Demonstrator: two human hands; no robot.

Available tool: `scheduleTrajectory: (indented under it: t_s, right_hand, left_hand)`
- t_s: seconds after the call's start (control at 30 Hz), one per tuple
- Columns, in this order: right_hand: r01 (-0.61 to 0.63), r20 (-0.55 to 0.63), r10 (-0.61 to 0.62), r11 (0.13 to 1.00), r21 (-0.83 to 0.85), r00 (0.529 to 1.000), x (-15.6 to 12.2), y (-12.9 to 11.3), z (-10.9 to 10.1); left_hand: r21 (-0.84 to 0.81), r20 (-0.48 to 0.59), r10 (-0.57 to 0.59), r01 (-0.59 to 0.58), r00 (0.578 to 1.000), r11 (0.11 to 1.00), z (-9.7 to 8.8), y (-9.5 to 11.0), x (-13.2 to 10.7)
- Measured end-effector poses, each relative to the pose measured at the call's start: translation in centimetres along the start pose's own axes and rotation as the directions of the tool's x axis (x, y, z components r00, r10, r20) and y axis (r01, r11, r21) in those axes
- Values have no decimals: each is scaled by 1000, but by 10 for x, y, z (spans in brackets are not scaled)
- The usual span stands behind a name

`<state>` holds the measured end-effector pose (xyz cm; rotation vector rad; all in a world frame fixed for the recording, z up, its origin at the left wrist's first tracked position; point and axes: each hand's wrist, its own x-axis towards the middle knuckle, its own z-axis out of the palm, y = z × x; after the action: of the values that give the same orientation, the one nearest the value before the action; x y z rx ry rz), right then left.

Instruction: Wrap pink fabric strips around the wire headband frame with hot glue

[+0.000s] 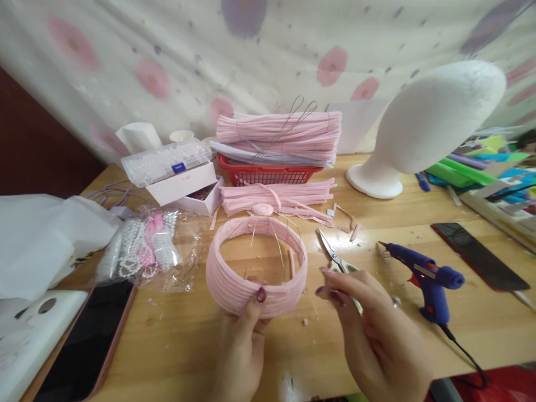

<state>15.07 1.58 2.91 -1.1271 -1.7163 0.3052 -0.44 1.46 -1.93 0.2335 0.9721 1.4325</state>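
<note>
My left hand (pixel 247 340) grips the near wall of a wide pink ring (pixel 255 301), built from rows of fuzzy pipe cleaners. The thumb presses on its outside, while fingers reach inside. An oval pink piece (pixel 262 209) shows at the ring's far rim, and thin wires (pixel 276 237) stick out there. To the right of the ring, my right hand (pixel 372 329) is closed in a pinch. Whatever its fingertips hold, if anything, is too small to make out. Just behind that hand lie scissors (pixel 334 254) on the table, blades apart, handles partly hidden by the fingers.
A blue glue gun (pixel 431 279) stands at right beside a dark phone (pixel 477 254). Behind are pink pipe cleaners (pixel 276 198), a red basket (pixel 272 174) and a white foam head (pixel 435 117). Bagged pearl beads (pixel 146 245) and another phone (pixel 90 335) lie left.
</note>
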Motion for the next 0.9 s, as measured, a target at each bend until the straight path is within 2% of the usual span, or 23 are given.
scheduleTrajectory:
  t_s: [0.1, 0.2, 0.3, 0.43, 0.5, 0.63, 0.77, 0.9]
  right_hand:
    - [-28, -29, 28, 1000, 8, 999, -1, -4, -5]
    - [25, 46, -23, 999, -31, 999, 0, 0, -4]
    - [79, 72, -73, 993, -91, 995, -1, 12, 5]
    - [149, 13, -149, 979, -138, 989, -1, 30, 23]
    - [233, -32, -241, 959, -161, 970, -1, 35, 31]
    - [388, -115, -413, 901, -193, 903, -5, 36, 41]
    - [397, -123, -432, 888, -230, 894, -13, 38, 47]
    - [412, -57, -429, 891, -191, 901, -17, 41, 51]
  left_hand:
    - [-14, -7, -23, 23, 1000, 1000, 2, 0, 2]
    - [-42, 32, -8, 9, 999, 999, 4, 2, 2]
    - [-100, 102, -11, 21, 995, 995, 3, 1, 0]
    - [-162, 150, -88, 113, 985, 980, -5, -8, 1]
    - [-204, 148, -87, 116, 985, 972, -8, -14, 5]
    - [-243, 174, -112, 152, 978, 958, -8, -18, 13]
    - [-250, 175, -114, 156, 978, 956, -4, -14, 11]
    - [-261, 195, -85, 136, 977, 956, -3, -11, 10]
